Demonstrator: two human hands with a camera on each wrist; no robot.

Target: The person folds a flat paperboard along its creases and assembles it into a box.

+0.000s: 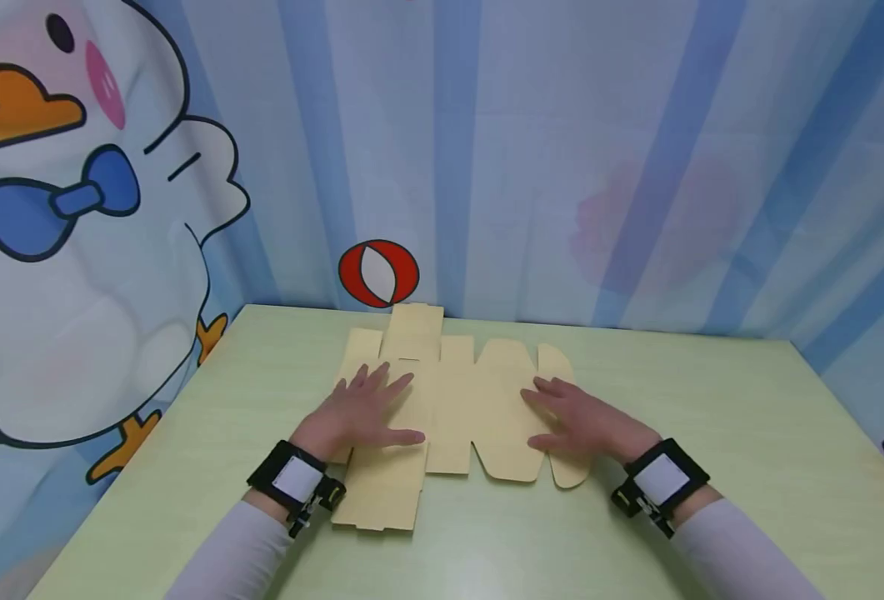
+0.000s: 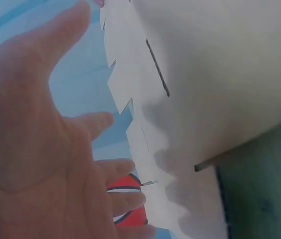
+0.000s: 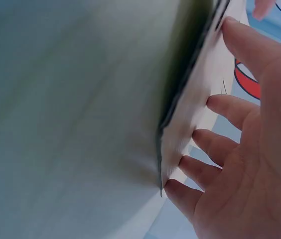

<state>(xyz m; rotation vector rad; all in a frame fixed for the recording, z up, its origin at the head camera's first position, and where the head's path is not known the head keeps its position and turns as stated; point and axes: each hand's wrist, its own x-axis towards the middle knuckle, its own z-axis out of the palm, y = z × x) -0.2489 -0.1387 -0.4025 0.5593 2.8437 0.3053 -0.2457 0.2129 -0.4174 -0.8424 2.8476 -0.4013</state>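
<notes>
An unfolded cardboard box blank [image 1: 452,408] lies on the table, its panels and flaps spread from left to right. Over its left panels my left hand [image 1: 367,412] is held palm down with the fingers spread. In the left wrist view, that hand [image 2: 36,139] has its fingers extended alongside the cardboard [image 2: 205,74], whose surface carries shadows of the fingers. My right hand [image 1: 580,421] is at the rounded flap on the right end. The right wrist view shows its fingertips [image 3: 188,162] resting on the cardboard [image 3: 198,99] close to a slightly raised edge.
The pale green table [image 1: 711,450] extends to both sides of the cardboard. Behind it hangs a blue striped curtain [image 1: 531,167] printed with a large white duck [image 1: 74,325] and a red and white ball [image 1: 404,271]. Each wrist wears a black strapped device [image 1: 662,483].
</notes>
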